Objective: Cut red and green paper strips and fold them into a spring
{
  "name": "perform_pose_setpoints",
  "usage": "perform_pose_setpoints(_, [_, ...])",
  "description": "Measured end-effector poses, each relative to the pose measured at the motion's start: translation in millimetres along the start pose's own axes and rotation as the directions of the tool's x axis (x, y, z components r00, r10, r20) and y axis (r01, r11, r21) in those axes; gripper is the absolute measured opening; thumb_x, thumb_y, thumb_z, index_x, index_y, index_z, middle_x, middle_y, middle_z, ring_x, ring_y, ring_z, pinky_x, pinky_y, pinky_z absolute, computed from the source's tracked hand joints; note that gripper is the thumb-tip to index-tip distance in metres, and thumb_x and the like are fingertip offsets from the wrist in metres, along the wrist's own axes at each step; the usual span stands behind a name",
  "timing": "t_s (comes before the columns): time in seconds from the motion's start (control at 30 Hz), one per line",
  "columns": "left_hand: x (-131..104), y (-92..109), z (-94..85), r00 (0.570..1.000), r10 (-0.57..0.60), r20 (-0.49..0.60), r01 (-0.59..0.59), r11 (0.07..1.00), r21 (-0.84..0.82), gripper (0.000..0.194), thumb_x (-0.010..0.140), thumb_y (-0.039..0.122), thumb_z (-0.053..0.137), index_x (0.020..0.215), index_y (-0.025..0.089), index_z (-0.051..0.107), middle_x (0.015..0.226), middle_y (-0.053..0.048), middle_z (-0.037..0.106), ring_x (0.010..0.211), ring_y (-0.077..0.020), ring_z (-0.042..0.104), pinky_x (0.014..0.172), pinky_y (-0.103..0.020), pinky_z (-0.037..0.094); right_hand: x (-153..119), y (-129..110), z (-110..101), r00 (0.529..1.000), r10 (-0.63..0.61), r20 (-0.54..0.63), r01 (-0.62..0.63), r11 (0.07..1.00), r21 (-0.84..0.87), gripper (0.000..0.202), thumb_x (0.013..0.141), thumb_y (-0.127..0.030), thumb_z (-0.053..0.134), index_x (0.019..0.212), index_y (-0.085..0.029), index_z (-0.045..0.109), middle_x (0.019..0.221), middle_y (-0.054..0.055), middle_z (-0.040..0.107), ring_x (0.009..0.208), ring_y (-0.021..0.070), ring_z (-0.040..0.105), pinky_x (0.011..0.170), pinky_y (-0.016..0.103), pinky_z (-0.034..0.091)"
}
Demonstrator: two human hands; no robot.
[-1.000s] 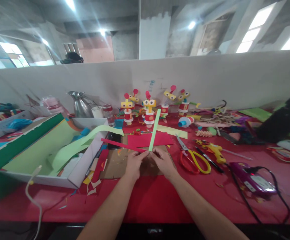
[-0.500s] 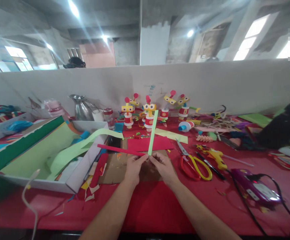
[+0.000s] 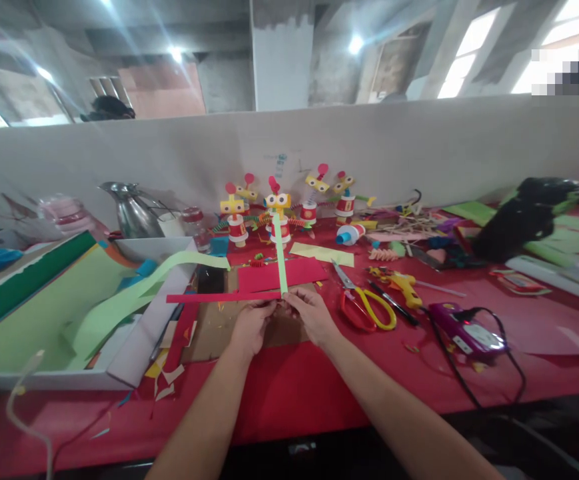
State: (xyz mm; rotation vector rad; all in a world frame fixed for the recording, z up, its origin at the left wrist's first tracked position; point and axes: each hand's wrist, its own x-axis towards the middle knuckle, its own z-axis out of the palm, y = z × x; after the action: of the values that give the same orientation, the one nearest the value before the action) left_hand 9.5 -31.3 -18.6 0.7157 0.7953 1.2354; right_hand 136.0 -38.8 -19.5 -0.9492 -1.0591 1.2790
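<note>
A red paper strip (image 3: 214, 298) points left and a light green paper strip (image 3: 281, 260) stands upward, away from me; they meet at a right angle at my fingertips. My left hand (image 3: 250, 328) is closed by the red strip's near end. My right hand (image 3: 312, 315) pinches the corner at the foot of the green strip. Fingers hide the exact joint. Below the hands lies a brown cardboard piece (image 3: 204, 340). Just beyond is a red paper sheet (image 3: 302, 272). Scissors (image 3: 369, 303) with red and yellow handles lie right of my right hand.
A white box (image 3: 134, 357) of coloured paper stands left, near a metal jug (image 3: 136, 212). Several paper-cup figures (image 3: 238, 228) line the back wall. To the right are a yellow glue gun (image 3: 406, 289), a black pen (image 3: 394, 303) and a purple power unit (image 3: 469, 333) with cables.
The red strip has swung level, and the green strip now leans slightly left instead of right. My view has turned to the right. Both hands keep their hold.
</note>
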Motion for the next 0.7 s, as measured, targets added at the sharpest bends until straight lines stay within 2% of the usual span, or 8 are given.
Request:
perform_pose_setpoints(0.27, [-0.1, -1.7, 2.8, 0.996, -0.060, -0.064, 0.048, 0.983, -0.175, 0.019, 0.051, 0.006, 0.077, 0.067, 0.011, 0.068, 0.064, -0.004, 0.068, 0.061, -0.0116, 0.062, 0.064, -0.022, 0.049, -2.3, 1.3, 1.5, 0.999, -0.007, 0.040, 0.007, 1.000, 0.012, 0.025, 0.072, -0.040, 0.067, 0.064, -0.018, 0.059, 0.056, -0.004, 0.056, 0.051, 0.0082, 0.046, 0.051, 0.022, 0.033])
perform_pose_setpoints(0.47, [0.2, -2.4, -0.4, 0.999, -0.052, 0.017, 0.053, 0.995, -0.079, 0.026, 0.050, 0.019, 0.083, 0.071, 0.011, 0.071, 0.063, -0.004, 0.068, 0.056, -0.0093, 0.059, 0.061, -0.021, 0.047, -2.9, -1.0, 3.2, 1.000, -0.028, 0.010, 0.029, 0.994, -0.110, 0.029, 0.069, -0.045, 0.067, 0.062, -0.019, 0.058, 0.054, -0.003, 0.055, 0.050, 0.0096, 0.046, 0.049, 0.023, 0.034])
perform_pose_setpoints(0.7, [-4.2, 2.7, 3.2, 1.000, -0.019, 0.004, 0.019, 1.000, 0.000, 0.028, 0.049, 0.026, 0.084, 0.070, 0.011, 0.072, 0.059, -0.004, 0.068, 0.054, -0.0101, 0.059, 0.060, -0.023, 0.047, -4.7, 0.4, 1.8, 0.997, -0.072, 0.004, 0.071, 0.969, -0.236, 0.020, 0.069, -0.039, 0.065, 0.066, -0.019, 0.061, 0.061, 0.000, 0.060, 0.056, 0.0129, 0.051, 0.055, 0.025, 0.040])
